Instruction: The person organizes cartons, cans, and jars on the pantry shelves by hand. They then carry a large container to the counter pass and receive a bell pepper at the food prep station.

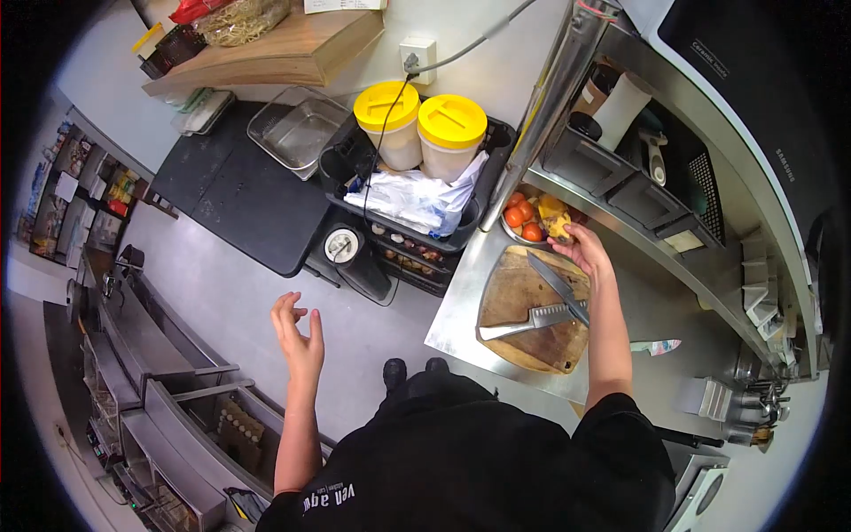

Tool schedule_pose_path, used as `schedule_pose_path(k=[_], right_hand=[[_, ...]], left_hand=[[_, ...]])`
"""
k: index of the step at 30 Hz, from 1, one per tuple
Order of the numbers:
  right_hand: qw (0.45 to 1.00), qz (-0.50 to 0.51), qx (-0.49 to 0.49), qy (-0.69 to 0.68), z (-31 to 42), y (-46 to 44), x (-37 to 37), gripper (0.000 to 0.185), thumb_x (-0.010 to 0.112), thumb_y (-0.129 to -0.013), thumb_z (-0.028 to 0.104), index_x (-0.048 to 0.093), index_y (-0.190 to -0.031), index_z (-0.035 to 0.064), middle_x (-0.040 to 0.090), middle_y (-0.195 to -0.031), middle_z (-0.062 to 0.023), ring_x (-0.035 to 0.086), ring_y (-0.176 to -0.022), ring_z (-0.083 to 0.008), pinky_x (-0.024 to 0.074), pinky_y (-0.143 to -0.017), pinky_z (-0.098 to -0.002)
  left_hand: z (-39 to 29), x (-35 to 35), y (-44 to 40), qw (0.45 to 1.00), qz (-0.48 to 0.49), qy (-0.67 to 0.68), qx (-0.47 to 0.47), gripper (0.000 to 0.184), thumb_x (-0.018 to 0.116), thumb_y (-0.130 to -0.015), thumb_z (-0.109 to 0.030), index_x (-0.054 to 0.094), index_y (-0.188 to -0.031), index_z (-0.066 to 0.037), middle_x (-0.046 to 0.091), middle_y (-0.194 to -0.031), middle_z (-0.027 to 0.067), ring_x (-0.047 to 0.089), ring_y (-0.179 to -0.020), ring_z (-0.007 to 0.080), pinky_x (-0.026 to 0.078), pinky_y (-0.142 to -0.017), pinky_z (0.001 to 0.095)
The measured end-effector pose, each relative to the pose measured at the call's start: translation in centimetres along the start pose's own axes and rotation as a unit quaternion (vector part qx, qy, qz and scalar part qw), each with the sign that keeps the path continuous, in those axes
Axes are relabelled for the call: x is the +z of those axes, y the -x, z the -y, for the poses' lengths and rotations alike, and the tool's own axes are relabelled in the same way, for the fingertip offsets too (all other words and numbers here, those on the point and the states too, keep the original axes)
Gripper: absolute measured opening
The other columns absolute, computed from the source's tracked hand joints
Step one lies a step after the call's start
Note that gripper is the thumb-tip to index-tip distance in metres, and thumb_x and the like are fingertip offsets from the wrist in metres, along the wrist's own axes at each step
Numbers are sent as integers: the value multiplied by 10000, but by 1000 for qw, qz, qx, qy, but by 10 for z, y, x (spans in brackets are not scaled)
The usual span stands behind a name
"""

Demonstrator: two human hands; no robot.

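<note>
My right hand [582, 249] is at the edge of a metal bowl [511, 232], with its fingers pinched on a yellow vegetable piece [557, 227] that has brownish patches. Red tomatoes [521, 213] fill the bowl's left side. Just below it lies a worn wooden cutting board [505, 297]. Two knives rest crossed on the board: a dark-bladed knife [551, 276] and a knife with a pale metal handle [507, 331]. My left hand [298, 339] hangs in the air over the floor, open, fingers apart and holding nothing.
A black crate [486, 191] holds white tubs with yellow lids [452, 121] and plastic bags. Left of it, a clear container [300, 133] sits on a black table [235, 191]. A dark bin [359, 266] stands below. A metal shelf [612, 217] overhangs the counter. Another knife [656, 347] lies to the right.
</note>
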State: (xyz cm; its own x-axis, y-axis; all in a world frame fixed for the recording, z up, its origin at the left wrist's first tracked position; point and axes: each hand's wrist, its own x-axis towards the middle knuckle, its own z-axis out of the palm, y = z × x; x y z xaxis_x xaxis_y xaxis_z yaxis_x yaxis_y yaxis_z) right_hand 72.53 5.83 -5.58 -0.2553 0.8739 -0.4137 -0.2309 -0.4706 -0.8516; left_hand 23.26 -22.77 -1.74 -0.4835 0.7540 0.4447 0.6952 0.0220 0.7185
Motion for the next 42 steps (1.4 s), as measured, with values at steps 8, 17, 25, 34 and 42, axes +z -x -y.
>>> schedule_pose_path(k=[8,17,25,34,42], right_hand=[[993,106,-40,-26,-8,-4,7,405,553,-931,101,473,-1300,-48,542,-1303,-180,593,-1135,-345,520,-975,-436],[916,-154,-187,320,-28,-71,12,505,653,-823,71,515,-1303,-4,606,-1199,-133,614,-1022,-266,552,-755,-347],[676,-273,-204,654,-72,-109,17,544,660,-780,87,514,-1291,-33,568,-1162,-294,548,-1079,-466,443,-957,-477],[604,-531,-289,520,-141,-47,151,400,623,-827,98,588,-1212,-7,568,-1183,-259,562,-1061,-419,444,-956,-452],[836,-232,-439,234,-140,-142,483,434,622,-949,237,499,-1311,32,604,-1153,-111,583,-1068,-200,475,-893,-327]], left_hand=[[-1,-9,-3,1000,-10,-9,12,413,645,-830,41,528,-1218,-34,489,-1253,172,552,-993,250,506,-791,327],[20,-61,10,993,-97,-54,-27,399,664,-825,-6,523,-1197,-36,469,-1237,184,570,-976,291,530,-769,338],[60,-123,16,981,-150,-70,-99,403,670,-818,-18,528,-1195,-40,471,-1241,183,575,-974,288,531,-767,344],[196,-249,-43,962,-222,-88,-135,393,659,-817,-6,535,-1189,-34,465,-1248,183,551,-1017,295,525,-776,345],[275,-313,-188,980,-188,-59,-2,399,656,-821,-7,531,-1200,-21,453,-1266,191,549,-1062,307,530,-831,353]])
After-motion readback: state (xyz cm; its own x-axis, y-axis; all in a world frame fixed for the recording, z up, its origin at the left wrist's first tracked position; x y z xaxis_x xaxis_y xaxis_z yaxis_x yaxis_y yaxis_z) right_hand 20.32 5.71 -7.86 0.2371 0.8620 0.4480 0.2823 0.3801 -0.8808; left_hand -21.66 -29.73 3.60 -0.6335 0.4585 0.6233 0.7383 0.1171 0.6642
